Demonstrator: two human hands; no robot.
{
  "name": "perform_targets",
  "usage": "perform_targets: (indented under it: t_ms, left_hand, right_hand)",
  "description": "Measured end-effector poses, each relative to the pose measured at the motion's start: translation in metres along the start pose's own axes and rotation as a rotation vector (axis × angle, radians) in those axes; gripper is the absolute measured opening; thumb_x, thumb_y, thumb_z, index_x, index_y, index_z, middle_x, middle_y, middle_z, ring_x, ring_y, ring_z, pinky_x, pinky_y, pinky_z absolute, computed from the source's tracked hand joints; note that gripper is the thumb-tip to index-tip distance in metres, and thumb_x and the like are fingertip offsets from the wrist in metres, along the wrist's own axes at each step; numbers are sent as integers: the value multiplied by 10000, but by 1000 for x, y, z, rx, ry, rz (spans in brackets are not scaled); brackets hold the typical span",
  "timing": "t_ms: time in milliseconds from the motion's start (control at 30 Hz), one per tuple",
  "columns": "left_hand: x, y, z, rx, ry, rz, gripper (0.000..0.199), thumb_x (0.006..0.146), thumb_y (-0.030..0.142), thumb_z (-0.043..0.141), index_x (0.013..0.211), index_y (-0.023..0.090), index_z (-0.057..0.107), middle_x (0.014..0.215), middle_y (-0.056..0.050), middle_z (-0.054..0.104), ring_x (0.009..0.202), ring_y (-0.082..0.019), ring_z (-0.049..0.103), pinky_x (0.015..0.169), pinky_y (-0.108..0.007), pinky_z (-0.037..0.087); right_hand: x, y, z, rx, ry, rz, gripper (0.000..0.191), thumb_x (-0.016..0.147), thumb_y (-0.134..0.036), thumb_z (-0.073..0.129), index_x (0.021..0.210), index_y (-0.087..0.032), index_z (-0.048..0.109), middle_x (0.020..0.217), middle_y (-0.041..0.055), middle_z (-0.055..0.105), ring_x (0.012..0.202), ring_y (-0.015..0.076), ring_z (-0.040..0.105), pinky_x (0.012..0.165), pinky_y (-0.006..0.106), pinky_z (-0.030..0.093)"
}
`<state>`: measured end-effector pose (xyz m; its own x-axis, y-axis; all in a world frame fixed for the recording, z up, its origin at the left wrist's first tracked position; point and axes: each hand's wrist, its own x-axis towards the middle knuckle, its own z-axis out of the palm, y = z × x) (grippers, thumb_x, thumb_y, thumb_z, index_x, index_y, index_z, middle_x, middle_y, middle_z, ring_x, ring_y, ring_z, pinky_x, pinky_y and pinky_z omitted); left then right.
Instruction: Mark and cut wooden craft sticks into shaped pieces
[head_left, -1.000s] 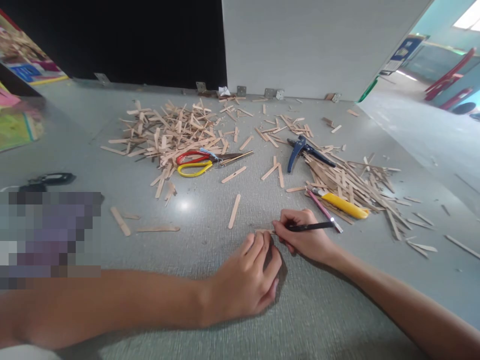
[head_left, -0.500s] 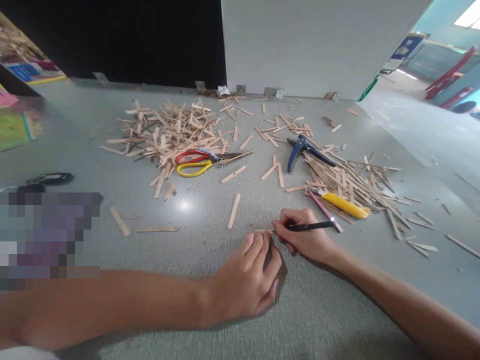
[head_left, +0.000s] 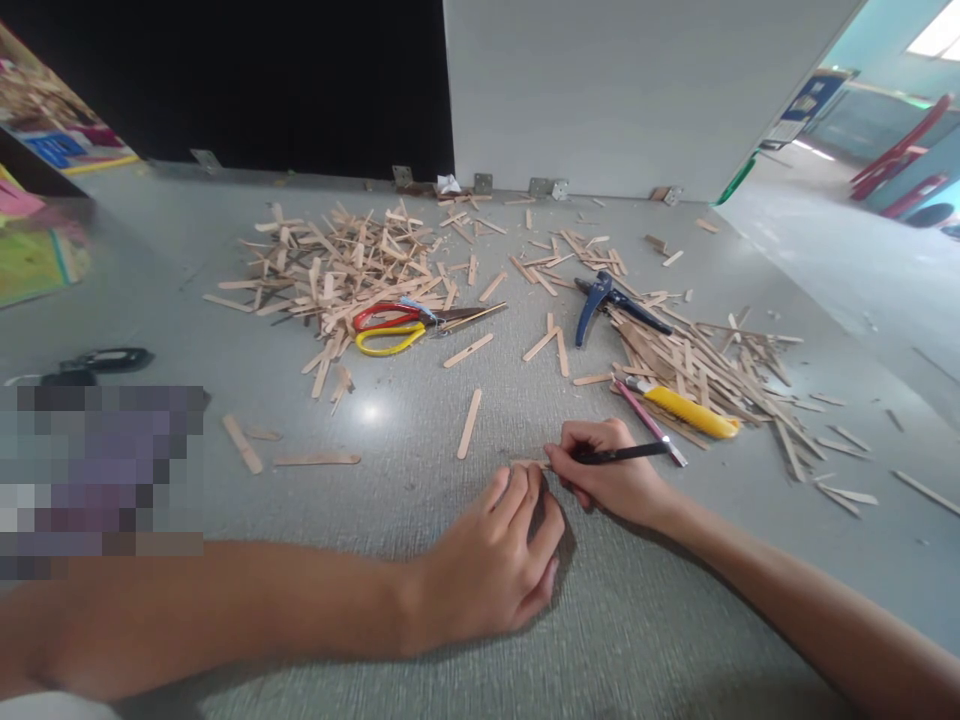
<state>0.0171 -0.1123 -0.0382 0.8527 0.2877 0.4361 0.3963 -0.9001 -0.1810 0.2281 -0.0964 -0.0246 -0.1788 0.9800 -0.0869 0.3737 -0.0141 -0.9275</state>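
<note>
My left hand (head_left: 499, 550) rests on the table with its fingers curled and the fingertips pressing down a wooden craft stick (head_left: 531, 464), most of it hidden under them. In my right hand (head_left: 611, 470) is a slim black pen (head_left: 628, 452), its tip hidden behind the fingers close to the stick. Just beyond that hand lie a pink pencil (head_left: 649, 420) and a yellow utility knife (head_left: 691, 411). A loose craft stick (head_left: 469, 424) lies a little ahead of my left hand.
A heap of craft sticks (head_left: 352, 260) spreads at the back left, with red-and-yellow-handled scissors (head_left: 391, 328) at its front. Blue cutters (head_left: 598, 305) lie by a second heap (head_left: 690, 360) on the right. Behind stands a black and white panel (head_left: 585, 100).
Both hands stay in nearly the same place, with the pen against the stick. The view has shifted very slightly; nothing else visibly moved.
</note>
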Motion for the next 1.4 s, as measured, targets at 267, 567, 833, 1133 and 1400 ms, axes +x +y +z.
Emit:
perform_targets:
  t_ms: [267, 567, 833, 1133, 1400]
  left_hand:
    - [0, -1, -2, -10, -24, 14, 444, 1002, 366, 454, 1212, 17, 629, 1183, -294, 759, 1115, -389, 721, 1036, -483, 454]
    - [1, -1, -3, -14, -5, 3, 431, 1006, 347, 441, 1205, 21, 641, 1193, -285, 763, 1114, -376, 724, 1016, -474, 472]
    - [0, -1, -3, -14, -9, 4, 437, 1008, 345, 428, 1208, 25, 646, 1184, -280, 766, 1115, -377, 721, 1016, -478, 478]
    - [0, -1, -3, -11, -18, 8, 451, 999, 354, 444, 1219, 17, 647, 1191, -281, 760, 1115, -378, 711, 1016, -477, 471]
    - [0, 0, -3, -4, -43, 3, 487, 1007, 388, 473, 1256, 5, 643, 1221, -282, 745, 1156, -384, 680, 1041, -482, 433]
  right_hand:
    - [1, -3, -1, 103, 7, 92, 425, 909, -437, 718, 604, -226, 510, 407, -67, 515, 300, 61, 436, 306, 152, 306]
    - [1, -3, 0, 127, 18, 116, 441, 881, -473, 753, 603, -226, 518, 437, -63, 532, 302, 65, 448, 281, 154, 311]
    - [0, -3, 1, 95, 23, 83, 413, 902, -426, 726, 608, -223, 519, 432, -71, 516, 304, 60, 451, 297, 150, 315]
    - [1, -2, 2, 82, 27, 76, 435, 899, -465, 728, 610, -228, 505, 450, -64, 520, 312, 65, 461, 303, 156, 312]
    - [0, -4, 2, 22, 33, 56, 469, 928, -473, 705, 595, -234, 477, 431, -70, 476, 318, 63, 439, 310, 160, 287]
